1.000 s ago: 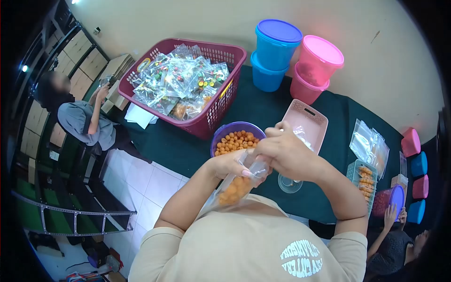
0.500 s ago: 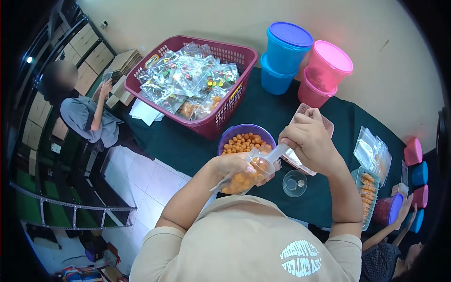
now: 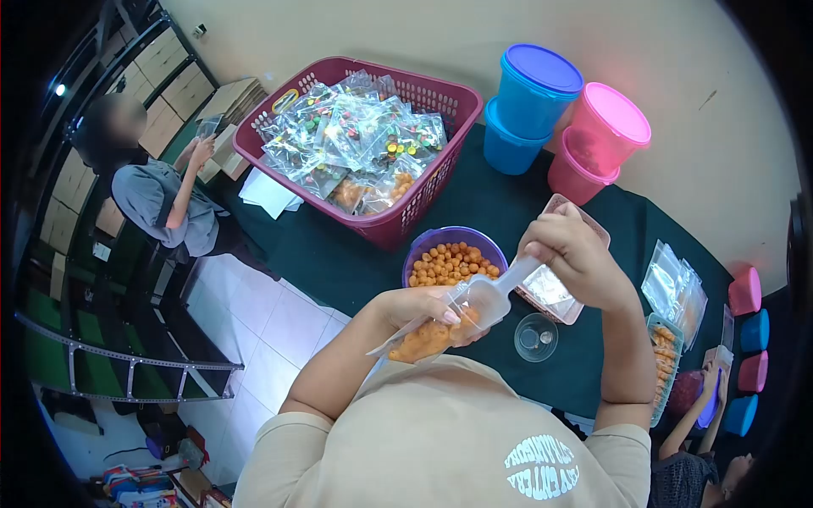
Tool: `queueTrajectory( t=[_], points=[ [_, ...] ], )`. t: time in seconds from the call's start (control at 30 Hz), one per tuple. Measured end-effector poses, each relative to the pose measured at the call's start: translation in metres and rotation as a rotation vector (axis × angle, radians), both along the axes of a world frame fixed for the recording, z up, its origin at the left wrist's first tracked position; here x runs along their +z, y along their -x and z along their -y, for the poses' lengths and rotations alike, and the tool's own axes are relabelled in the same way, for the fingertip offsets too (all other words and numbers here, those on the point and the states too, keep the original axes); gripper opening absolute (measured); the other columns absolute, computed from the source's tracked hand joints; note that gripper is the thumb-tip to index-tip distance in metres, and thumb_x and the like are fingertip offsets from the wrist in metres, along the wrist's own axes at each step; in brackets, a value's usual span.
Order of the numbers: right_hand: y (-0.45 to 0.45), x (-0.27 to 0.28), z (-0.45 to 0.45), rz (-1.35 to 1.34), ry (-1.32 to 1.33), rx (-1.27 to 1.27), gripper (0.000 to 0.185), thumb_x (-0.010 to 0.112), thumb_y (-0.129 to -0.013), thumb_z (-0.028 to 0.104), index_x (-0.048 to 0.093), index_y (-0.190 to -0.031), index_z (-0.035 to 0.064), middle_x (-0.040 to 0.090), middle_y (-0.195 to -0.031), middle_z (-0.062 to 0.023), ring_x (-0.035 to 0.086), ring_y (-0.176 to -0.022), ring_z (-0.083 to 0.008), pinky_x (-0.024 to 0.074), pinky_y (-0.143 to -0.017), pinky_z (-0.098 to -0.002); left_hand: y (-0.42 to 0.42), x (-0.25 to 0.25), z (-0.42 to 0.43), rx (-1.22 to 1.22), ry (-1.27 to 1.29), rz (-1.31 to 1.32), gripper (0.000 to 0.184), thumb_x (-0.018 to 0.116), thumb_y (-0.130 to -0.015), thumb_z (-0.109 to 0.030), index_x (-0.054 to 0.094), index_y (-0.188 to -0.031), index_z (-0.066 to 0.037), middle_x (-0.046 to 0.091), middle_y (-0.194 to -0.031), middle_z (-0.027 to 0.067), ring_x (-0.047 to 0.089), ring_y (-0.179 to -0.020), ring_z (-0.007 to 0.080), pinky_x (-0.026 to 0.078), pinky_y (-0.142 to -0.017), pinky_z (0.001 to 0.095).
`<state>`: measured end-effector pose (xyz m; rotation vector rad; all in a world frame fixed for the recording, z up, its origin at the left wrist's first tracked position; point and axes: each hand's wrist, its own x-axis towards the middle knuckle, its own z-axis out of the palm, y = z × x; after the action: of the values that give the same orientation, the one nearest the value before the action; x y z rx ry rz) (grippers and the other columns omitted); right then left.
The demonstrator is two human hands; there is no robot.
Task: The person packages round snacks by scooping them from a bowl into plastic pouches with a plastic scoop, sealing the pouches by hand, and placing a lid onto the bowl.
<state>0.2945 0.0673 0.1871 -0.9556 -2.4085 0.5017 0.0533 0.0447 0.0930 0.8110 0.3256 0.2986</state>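
My left hand is closed around a clear plastic bag with orange round snacks inside. My right hand grips the handle of a translucent plastic scoop, whose bowl sits at the bag's mouth. I cannot make out any snacks left in the scoop. Just beyond my left hand stands a purple bowl of orange snack balls. Under and beside my right hand is a pink tray with something pale and shiny in it. A small clear cup stands close by.
A maroon basket full of filled bags is at the back. Blue tubs and pink tubs are stacked by the wall. Flat plastic bags and a snack container lie right. One person stands left, another right.
The scoop has tipped and its orange snacks have gone into the bag; my right hand has moved slightly. The person at right has moved their hands onto a purple lid.
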Motion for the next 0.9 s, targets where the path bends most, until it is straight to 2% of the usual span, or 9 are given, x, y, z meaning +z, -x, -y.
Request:
queueTrajectory(
  t=[0.1, 0.23, 0.4, 0.5, 0.6, 0.67, 0.73, 0.83, 0.9],
  points=[
    [-0.019, -0.01, -0.018, -0.274, 0.217, -0.014, 0.017, 0.052, -0.093, 0.013, 0.06, -0.08, 0.0046, 0.059, -0.07, -0.0077, 0.052, -0.068, -0.0205, 0.0376, -0.07, -0.0339, 0.002, -0.002, -0.002, -0.045, -0.008, -0.001, 0.062, 0.073, -0.065, -0.04, 0.052, -0.109, -0.001, 0.05, -0.087, 0.0064, 0.049, -0.075, 0.0139, 0.038, -0.064, 0.0248],
    [-0.018, -0.028, -0.015, -0.227, 0.262, -0.082, 0.022, 0.048, -0.094, 0.013, 0.059, -0.081, -0.0008, 0.058, -0.066, -0.0106, 0.053, -0.061, -0.0206, 0.0407, -0.059, -0.0329, 0.003, -0.008, -0.001, 0.011, 0.032, -0.017, 0.067, 0.073, -0.065, -0.038, 0.05, -0.115, 0.001, 0.05, -0.088, 0.0069, 0.049, -0.077, 0.0141, 0.04, -0.066, 0.025],
    [-0.017, -0.046, -0.009, -0.267, 0.352, -0.132, 0.021, 0.05, -0.094, 0.014, 0.059, -0.083, -0.0013, 0.056, -0.069, -0.0097, 0.052, -0.065, -0.0173, 0.0407, -0.062, -0.0311, 0.004, -0.019, 0.0, 0.072, 0.082, -0.119, 0.073, 0.074, -0.065, -0.036, 0.046, -0.121, 0.002, 0.051, -0.092, 0.0083, 0.05, -0.08, 0.0146, 0.043, -0.07, 0.0257],
    [-0.043, -0.047, -0.005, -0.602, 0.436, -0.284, 0.026, 0.047, -0.096, 0.017, 0.06, -0.083, -0.0015, 0.054, -0.073, -0.004, 0.05, -0.071, -0.01, 0.0392, -0.065, -0.0258, 0.016, -0.031, -0.006, 0.088, -0.015, -0.131, 0.076, 0.076, -0.065, -0.034, 0.044, -0.124, 0.0, 0.052, -0.095, 0.0091, 0.052, -0.085, 0.0162, 0.045, -0.075, 0.0271],
    [-0.059, -0.052, 0.004, -0.604, 0.264, -0.37, 0.028, 0.047, -0.097, 0.019, 0.06, -0.084, -0.0017, 0.055, -0.072, -0.0041, 0.05, -0.071, -0.0097, 0.0392, -0.066, -0.0246, 0.028, -0.046, -0.01, 0.268, -0.231, -0.039, 0.082, 0.078, -0.064, -0.033, 0.04, -0.133, -0.007, 0.052, -0.105, 0.0095, 0.055, -0.101, 0.0215, 0.046, -0.088, 0.0319],
    [-0.063, -0.065, 0.014, -0.551, 0.246, -0.519, 0.028, 0.048, -0.097, 0.019, 0.061, -0.084, -0.0022, 0.056, -0.072, -0.0045, 0.051, -0.073, -0.0087, 0.0394, -0.066, -0.024, 0.031, -0.046, -0.004, 0.414, -0.293, -0.056, 0.084, 0.078, -0.065, -0.033, 0.039, -0.134, -0.008, 0.051, -0.11, 0.01, 0.054, -0.107, 0.023, 0.045, -0.091, 0.0351],
    [-0.048, -0.082, 0.025, -0.46, 0.216, -0.63, 0.026, 0.05, -0.095, 0.018, 0.062, -0.084, -0.0015, 0.062, -0.074, -0.0098, 0.057, -0.075, -0.0183, 0.0392, -0.073, -0.0322, 0.035, -0.043, 0.0, 0.621, -0.393, -0.128, 0.089, 0.079, -0.065, -0.034, 0.035, -0.138, -0.009, 0.048, -0.122, 0.0107, 0.048, -0.12, 0.027, 0.042, -0.099, 0.0429],
    [-0.018, -0.137, 0.036, 0.027, -0.087, -0.741, 0.016, 0.054, -0.091, 0.014, 0.065, -0.085, 0.0039, 0.063, -0.078, -0.0108, 0.055, -0.075, -0.0274, 0.0337, -0.079, -0.0394, 0.05, -0.058, -0.003, 0.689, -0.454, -0.202, 0.078, 0.072, -0.072, -0.021, 0.034, -0.139, -0.01, 0.047, -0.122, 0.0114, 0.047, -0.118, 0.0253, 0.039, -0.102, 0.0407],
    [-0.014, -0.164, 0.043, -0.017, -0.149, -0.766, 0.014, 0.055, -0.09, 0.014, 0.065, -0.086, 0.0054, 0.063, -0.077, -0.0096, 0.054, -0.074, -0.0264, 0.0331, -0.079, -0.0389, 0.05, -0.053, 0.0, 0.747, -0.438, -0.222, 0.074, 0.068, -0.074, -0.019, 0.034, -0.139, -0.008, 0.049, -0.121, 0.011, 0.049, -0.117, 0.0247, 0.038, -0.102, 0.0392]
  ],
)
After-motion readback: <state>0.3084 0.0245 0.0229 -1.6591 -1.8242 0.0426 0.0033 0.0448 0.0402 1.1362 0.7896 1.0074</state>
